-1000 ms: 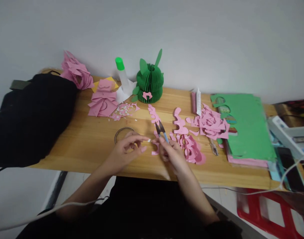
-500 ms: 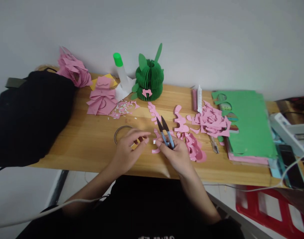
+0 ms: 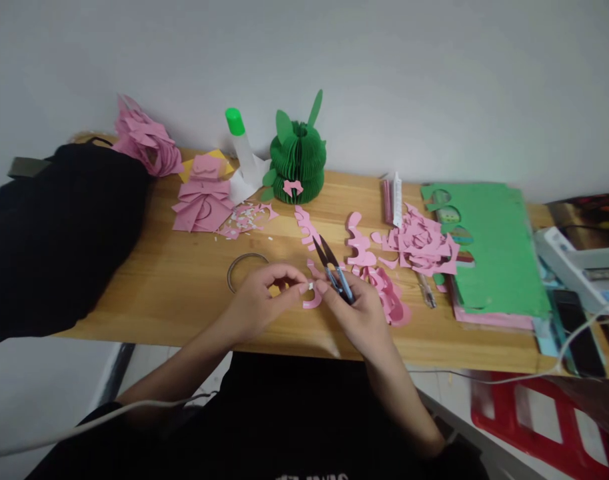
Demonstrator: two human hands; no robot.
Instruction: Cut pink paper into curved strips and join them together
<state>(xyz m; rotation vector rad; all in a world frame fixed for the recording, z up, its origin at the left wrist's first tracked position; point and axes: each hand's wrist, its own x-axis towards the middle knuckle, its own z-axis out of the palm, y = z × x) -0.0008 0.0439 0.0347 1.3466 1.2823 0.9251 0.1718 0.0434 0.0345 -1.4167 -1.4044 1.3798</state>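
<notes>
My left hand [image 3: 262,300] and my right hand [image 3: 358,312] meet over the front of the wooden table [image 3: 184,280]. Between their fingertips is a tiny white piece [image 3: 310,286], pinched by my left thumb and forefinger. My right hand also grips small blue-handled snips [image 3: 334,268], blades pointing up and away. A small curved pink paper cutout [image 3: 313,301] lies just under the fingertips. More pink cutouts [image 3: 384,293] lie right of my right hand. A thin ring [image 3: 240,264] lies just beyond my left hand.
A green honeycomb paper ornament [image 3: 297,160] and a green-capped glue bottle [image 3: 240,143] stand at the back. Pink folded papers [image 3: 202,200] lie at back left, beside a black bag [image 3: 59,233]. Green and pink sheets [image 3: 489,247], pink scraps [image 3: 422,241], a phone [image 3: 579,333] sit right.
My hands parted slightly, then came together again at the fingertips. The snips tilted a little to the right in my right hand. The view shifted slightly.
</notes>
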